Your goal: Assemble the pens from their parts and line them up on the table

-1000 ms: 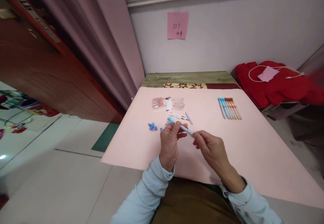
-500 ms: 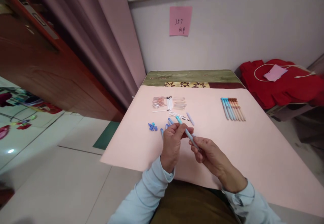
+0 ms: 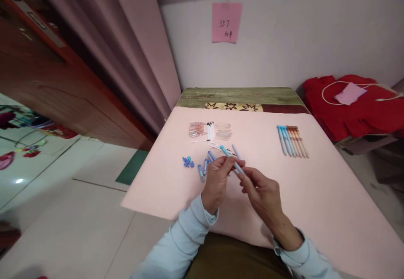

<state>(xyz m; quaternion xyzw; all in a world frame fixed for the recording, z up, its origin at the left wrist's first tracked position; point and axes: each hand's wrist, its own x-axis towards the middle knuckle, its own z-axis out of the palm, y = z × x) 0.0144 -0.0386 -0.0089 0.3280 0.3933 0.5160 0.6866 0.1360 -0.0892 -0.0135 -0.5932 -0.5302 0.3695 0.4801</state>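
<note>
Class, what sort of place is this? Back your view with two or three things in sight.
Probably a room in a home, serving as a makeshift workspace: there is a reddish-brown wooden door, a long mauve fabric curtain and a neat row of slim blue and brown pens.

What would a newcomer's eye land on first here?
Probably the red cloth heaped to the right of the table, and the pink note on the wall behind. Nearer, the left hand and right hand hold a blue pen above the pale pink sheet.
</note>
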